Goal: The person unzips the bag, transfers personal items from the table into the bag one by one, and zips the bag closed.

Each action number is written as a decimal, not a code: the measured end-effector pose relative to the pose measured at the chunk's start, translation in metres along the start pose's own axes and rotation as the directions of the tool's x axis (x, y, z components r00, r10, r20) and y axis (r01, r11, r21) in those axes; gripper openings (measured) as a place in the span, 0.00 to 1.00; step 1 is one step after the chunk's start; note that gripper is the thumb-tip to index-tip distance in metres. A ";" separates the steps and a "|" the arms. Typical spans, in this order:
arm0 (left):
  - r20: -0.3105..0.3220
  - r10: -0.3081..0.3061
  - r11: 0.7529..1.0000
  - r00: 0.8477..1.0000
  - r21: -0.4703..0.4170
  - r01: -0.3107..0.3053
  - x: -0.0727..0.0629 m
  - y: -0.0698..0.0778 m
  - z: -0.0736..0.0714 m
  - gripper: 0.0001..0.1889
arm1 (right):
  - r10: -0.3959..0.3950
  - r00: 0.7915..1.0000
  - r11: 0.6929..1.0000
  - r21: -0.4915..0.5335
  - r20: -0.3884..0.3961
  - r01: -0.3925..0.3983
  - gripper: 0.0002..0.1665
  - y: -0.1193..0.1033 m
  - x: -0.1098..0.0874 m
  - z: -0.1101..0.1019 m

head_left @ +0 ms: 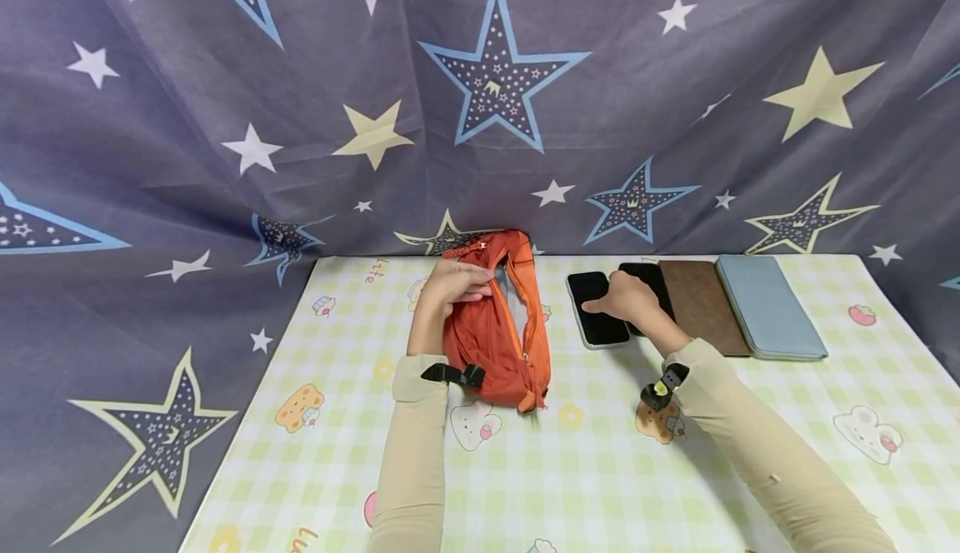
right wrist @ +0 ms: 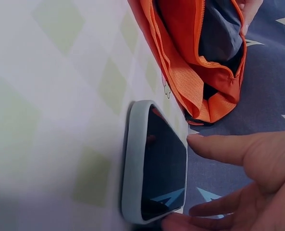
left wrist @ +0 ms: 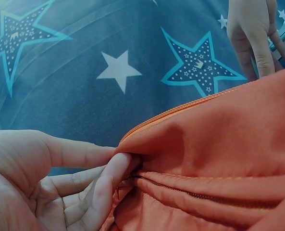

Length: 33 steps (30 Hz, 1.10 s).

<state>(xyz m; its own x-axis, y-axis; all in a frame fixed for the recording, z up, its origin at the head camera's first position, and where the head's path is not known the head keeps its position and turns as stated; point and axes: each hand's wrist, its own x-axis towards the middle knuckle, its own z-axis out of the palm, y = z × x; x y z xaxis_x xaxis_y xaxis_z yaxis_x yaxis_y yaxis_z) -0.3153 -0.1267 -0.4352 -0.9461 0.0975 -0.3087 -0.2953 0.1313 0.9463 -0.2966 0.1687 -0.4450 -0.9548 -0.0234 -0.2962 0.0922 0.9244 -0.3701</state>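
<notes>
An orange zip bag (head_left: 498, 328) lies on the checked table cover (head_left: 600, 470) with its zip open. My left hand (head_left: 471, 285) pinches the fabric at the bag's top edge, beside the zip; the left wrist view shows fingers (left wrist: 114, 168) curled on the orange cloth (left wrist: 219, 130). A phone in a pale grey case (head_left: 596, 310) lies screen up to the right of the bag. My right hand (head_left: 609, 303) rests over it with fairly straight fingers. In the right wrist view the thumb (right wrist: 219, 147) hovers at one side of the phone (right wrist: 156, 168) and a fingertip (right wrist: 178, 224) touches the other.
A second black phone (head_left: 652, 280), a brown wallet (head_left: 701, 303) and a blue-grey wallet (head_left: 768, 307) lie in a row to the right. A star-patterned curtain (head_left: 480, 103) hangs behind the table and down its left side.
</notes>
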 end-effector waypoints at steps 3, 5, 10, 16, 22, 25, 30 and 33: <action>0.003 0.001 1.000 1.000 -0.008 -0.001 0.000 -0.001 0.000 0.15 | 0.009 1.000 1.000 -0.003 0.002 -0.009 0.42 0.000 -0.001 0.000; 0.005 0.005 1.000 1.000 -0.011 -0.005 0.000 -0.001 -0.001 0.15 | 0.018 1.000 1.000 -0.002 0.000 -0.018 0.36 0.000 -0.002 0.000; 0.008 0.014 1.000 1.000 -0.015 -0.014 0.000 -0.001 -0.001 0.15 | 0.022 0.999 1.000 -0.011 -0.026 -0.022 0.30 -0.001 -0.003 0.002; 0.004 0.007 1.000 1.000 -0.014 -0.007 -0.001 -0.001 -0.001 0.15 | 0.063 0.997 0.995 -0.071 -0.038 -0.065 0.43 -0.007 -0.004 0.007; 0.007 -0.004 1.000 1.000 -0.017 0.004 0.000 0.000 0.000 0.15 | 0.108 0.994 0.990 -0.091 -0.033 -0.111 0.51 -0.009 -0.002 0.010; 0.008 -0.010 1.000 1.000 -0.022 0.010 0.000 0.000 0.000 0.15 | 0.121 0.992 0.988 -0.093 -0.027 -0.123 0.50 -0.010 -0.001 0.011; 0.008 -0.014 1.000 1.000 -0.027 0.014 -0.001 0.001 0.000 0.15 | 0.139 0.990 0.986 -0.091 -0.023 -0.140 0.51 -0.011 0.000 0.011; 0.005 -0.014 1.000 1.000 -0.026 0.014 -0.001 0.001 0.001 0.15 | 0.148 0.989 0.984 -0.096 -0.021 -0.149 0.53 -0.012 0.000 0.011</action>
<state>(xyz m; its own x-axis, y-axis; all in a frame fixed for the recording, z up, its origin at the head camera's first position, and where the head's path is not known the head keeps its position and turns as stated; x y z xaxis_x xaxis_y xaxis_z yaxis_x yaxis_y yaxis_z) -0.3144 -0.1260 -0.4340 -0.9411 0.1007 -0.3227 -0.3122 0.1072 0.9440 -0.2945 0.1531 -0.4499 -0.9363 0.1214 -0.3295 0.2061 0.9497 -0.2359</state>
